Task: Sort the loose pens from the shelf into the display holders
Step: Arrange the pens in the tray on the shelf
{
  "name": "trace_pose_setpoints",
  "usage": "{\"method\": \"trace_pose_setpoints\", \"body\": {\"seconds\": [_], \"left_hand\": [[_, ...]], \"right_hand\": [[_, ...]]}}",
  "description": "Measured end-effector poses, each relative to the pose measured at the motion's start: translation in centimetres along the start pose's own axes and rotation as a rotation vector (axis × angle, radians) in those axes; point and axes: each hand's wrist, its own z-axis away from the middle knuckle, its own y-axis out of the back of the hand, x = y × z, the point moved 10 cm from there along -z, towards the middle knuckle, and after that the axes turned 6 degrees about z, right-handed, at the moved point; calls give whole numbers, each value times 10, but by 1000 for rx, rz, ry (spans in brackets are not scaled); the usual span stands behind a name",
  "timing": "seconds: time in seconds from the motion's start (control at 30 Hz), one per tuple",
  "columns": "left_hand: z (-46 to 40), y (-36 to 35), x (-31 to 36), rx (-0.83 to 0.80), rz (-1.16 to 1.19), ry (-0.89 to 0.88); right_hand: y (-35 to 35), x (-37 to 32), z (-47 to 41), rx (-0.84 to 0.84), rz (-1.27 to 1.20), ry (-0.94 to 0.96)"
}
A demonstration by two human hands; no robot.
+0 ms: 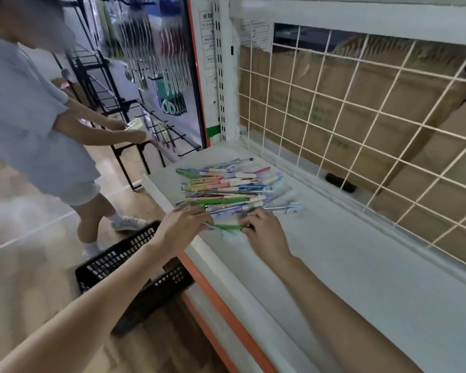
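pens: loose pile (226, 188) on the white shelf (334, 254), near its front edge
hands: left hand (182, 228) and right hand (265, 232) pinch one green pen (228, 226) by its ends
risk: pile sits near the lip, so a nudge could roll pens into the black basket (124, 267)

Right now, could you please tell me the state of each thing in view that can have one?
Left hand: pinches one end of the green pen.
Right hand: grips its other end.
Green pen: held level just above the shelf.
Pen pile: loose, unsorted.
Black crate: on floor, contents unclear.
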Motion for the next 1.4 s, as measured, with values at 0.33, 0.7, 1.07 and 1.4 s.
{"method": "trace_pose_setpoints", "body": {"seconds": [0.33,0.7,1.07,1.4], "left_hand": [[-17,42,-10,230,433,207],[-22,8,87,38,1384,339],[7,-20,230,-300,1461,168],[17,-34,402,-400,1450,-42]], "right_hand": [[47,33,45,164,-314,-260],[84,27,156,382,-934,-494],[130,37,296,663,-869,-619],[193,67,447,900,-791,-715]]}}
